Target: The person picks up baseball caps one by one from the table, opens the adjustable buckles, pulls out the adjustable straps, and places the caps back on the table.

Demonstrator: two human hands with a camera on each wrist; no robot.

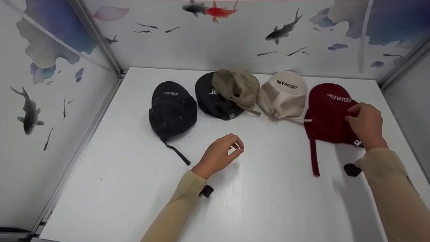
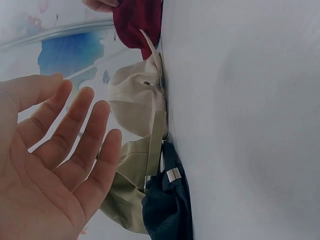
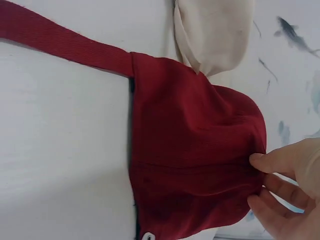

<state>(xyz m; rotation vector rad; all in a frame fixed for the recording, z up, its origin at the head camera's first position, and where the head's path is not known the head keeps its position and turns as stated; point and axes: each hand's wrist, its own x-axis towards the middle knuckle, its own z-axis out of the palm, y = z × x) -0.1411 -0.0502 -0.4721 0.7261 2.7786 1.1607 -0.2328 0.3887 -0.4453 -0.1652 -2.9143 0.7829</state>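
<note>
A dark red cap (image 1: 331, 117) lies at the right of the row, its strap hanging toward the near side. My right hand (image 1: 368, 124) is at this cap's crown. In the right wrist view, thumb and fingertips (image 3: 259, 161) pinch the red cloth (image 3: 195, 150). Over the middle of the table hovers my left hand (image 1: 220, 153), fingers loosely bent and holding nothing. Nearest to it are a black cap (image 1: 174, 111) on the left and, farther back, a second black cap (image 1: 210, 101) partly covered by an olive cap (image 1: 243, 85).
A cream cap (image 1: 285, 95) stands between the olive and red ones, its strap reaching the red cap. The white table (image 1: 262, 201) meets printed panels (image 1: 228, 40) at the back and sides. Each wrist wears a small black device (image 1: 207, 191).
</note>
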